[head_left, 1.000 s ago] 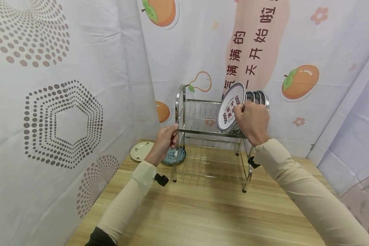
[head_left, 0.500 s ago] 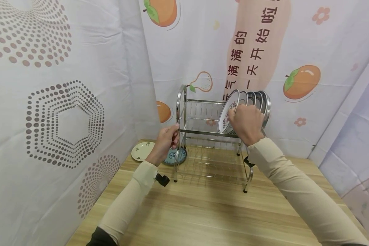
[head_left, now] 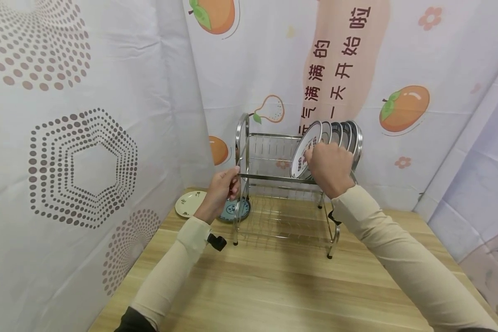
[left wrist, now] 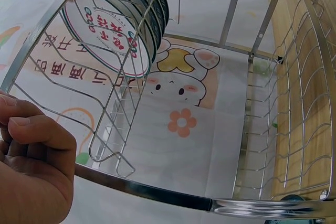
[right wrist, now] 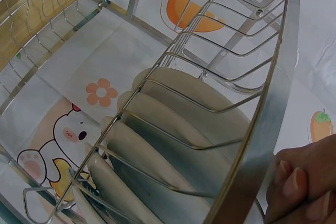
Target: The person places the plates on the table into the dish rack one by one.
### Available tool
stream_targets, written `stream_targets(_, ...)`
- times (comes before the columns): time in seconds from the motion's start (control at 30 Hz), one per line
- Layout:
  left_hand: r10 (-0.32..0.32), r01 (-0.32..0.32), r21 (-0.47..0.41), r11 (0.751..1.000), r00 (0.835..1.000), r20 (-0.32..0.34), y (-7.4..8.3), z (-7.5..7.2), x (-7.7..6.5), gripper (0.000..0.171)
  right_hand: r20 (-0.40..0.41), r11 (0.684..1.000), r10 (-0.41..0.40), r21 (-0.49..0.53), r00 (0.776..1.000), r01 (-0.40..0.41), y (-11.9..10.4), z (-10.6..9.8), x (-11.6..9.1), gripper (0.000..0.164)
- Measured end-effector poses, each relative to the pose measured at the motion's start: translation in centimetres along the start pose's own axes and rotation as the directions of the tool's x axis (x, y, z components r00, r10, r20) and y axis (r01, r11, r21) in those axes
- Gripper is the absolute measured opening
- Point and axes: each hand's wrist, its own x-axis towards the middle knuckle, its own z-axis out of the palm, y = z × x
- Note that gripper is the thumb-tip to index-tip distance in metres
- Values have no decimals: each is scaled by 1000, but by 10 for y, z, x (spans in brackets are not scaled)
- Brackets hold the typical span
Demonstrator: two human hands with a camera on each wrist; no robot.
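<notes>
A two-tier metal dish rack (head_left: 274, 178) stands on the table, its left upright gripped by my left hand (head_left: 221, 188) at the height of the upper tier. White plates with dark rims lean in a row at the right of that tier. My right hand (head_left: 331, 168) pinches the rim of the leftmost plate (head_left: 304, 154), which has red lettering on its face and tilts among the wires. In the left wrist view this plate (left wrist: 100, 32) fronts the row. From the right wrist, the undersides of several plates (right wrist: 152, 148) show between the wires.
A cream plate (head_left: 186, 205) and a blue patterned plate (head_left: 229, 213) lie on the wooden table (head_left: 249, 295) left of the rack, the blue one partly behind its leg. Patterned curtains (head_left: 157, 92) hang close at the left and back. The rack's lower tier (head_left: 284, 221) is bare wire.
The right hand has brought the lettered plate down and slightly left, from above the upper tier to a place at the left end of the row. The left hand keeps its hold on the rack.
</notes>
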Motion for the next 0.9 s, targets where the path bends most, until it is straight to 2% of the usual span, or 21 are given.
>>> stream_targets(0.4,-3,3,-14,1000,1000,1,-1,0,0,53,-13,996,-48,-80,999,46,-1,4,-5,46)
stream_targets(0.57,-8,8,-13,1000,1000,0,-1,1,-1,53,-59,993,-92,-78,994,87,2,5,-9,56)
stream_targets(0.67,-7,7,-15,1000,1000,0,-1,1,-1,53,-42,994,-106,-23,993,105,6,4,-12,61)
stream_targets(0.8,-2,2,-22,1000,1000,4,0,0,-1,53,13,988,-94,123,995,92,14,1,-13,62)
stream_targets(0.9,1,0,-23,1000,1000,7,0,0,-2,53,-13,975,-94,201,996,94,21,-2,-16,61)
